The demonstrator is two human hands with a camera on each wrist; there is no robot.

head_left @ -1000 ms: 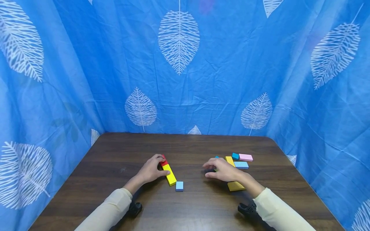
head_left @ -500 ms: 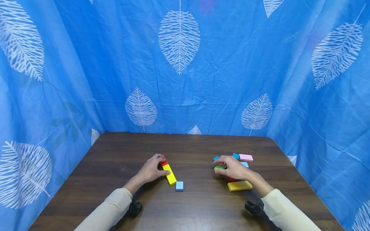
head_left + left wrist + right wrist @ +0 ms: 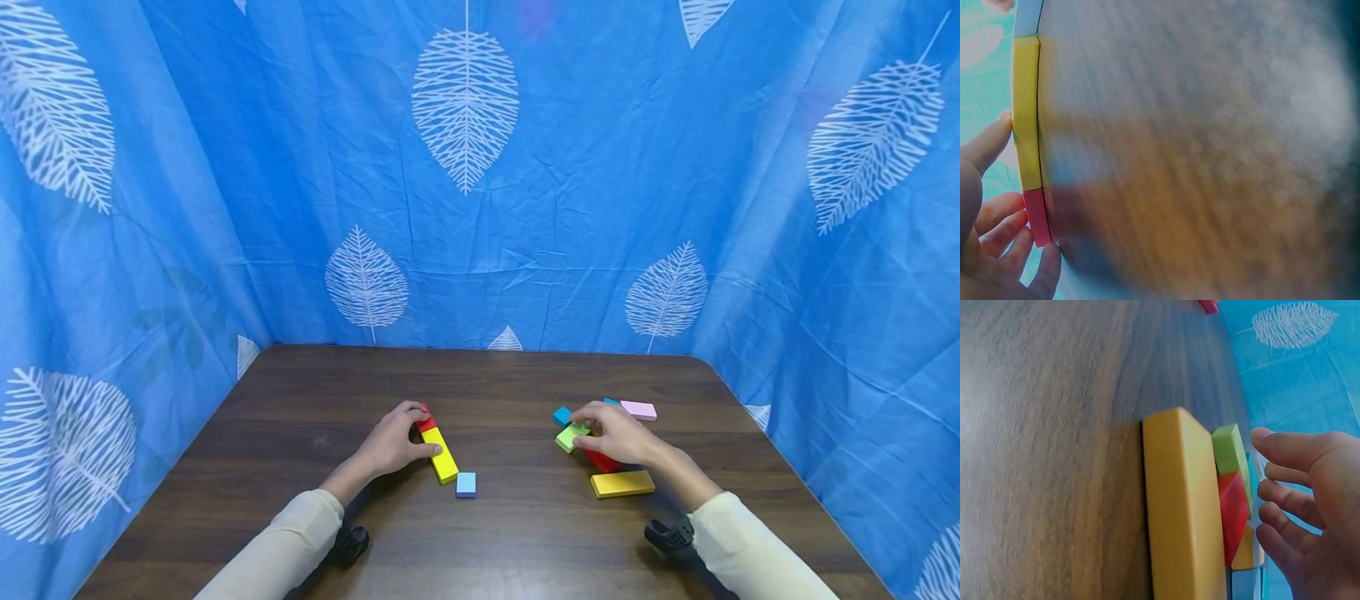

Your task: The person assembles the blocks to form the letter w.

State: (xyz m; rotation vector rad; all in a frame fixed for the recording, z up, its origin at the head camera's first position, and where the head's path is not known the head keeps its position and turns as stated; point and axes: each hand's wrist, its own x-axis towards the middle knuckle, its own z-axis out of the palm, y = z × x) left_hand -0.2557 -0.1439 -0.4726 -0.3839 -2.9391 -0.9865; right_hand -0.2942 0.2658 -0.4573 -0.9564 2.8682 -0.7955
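In the head view my left hand (image 3: pixel 392 437) lies against a row of two blocks. Its thumb touches the long yellow block (image 3: pixel 1027 112) and its fingertips touch the small red block (image 3: pixel 1037 217) at the far end. A small light blue block (image 3: pixel 466 485) stands by the near end of the yellow one. My right hand (image 3: pixel 618 432) hovers over a cluster of blocks, thumb and fingers spread apart with nothing held. Nearest to it is a green block (image 3: pixel 572 438), with a red triangular block (image 3: pixel 1233 515) beside it. Part of the cluster is hidden under this hand.
A long golden-yellow block (image 3: pixel 622 484) lies at the near side of the cluster. A blue block (image 3: pixel 562 415) and a pink block (image 3: pixel 638 411) lie farther back. The wooden table (image 3: pixel 517 550) ends at a blue leaf-patterned cloth (image 3: pixel 555 233).
My right hand has shifted to the right over the cluster, uncovering the green block, the blue block and part of the red one. My left hand has stayed in place.
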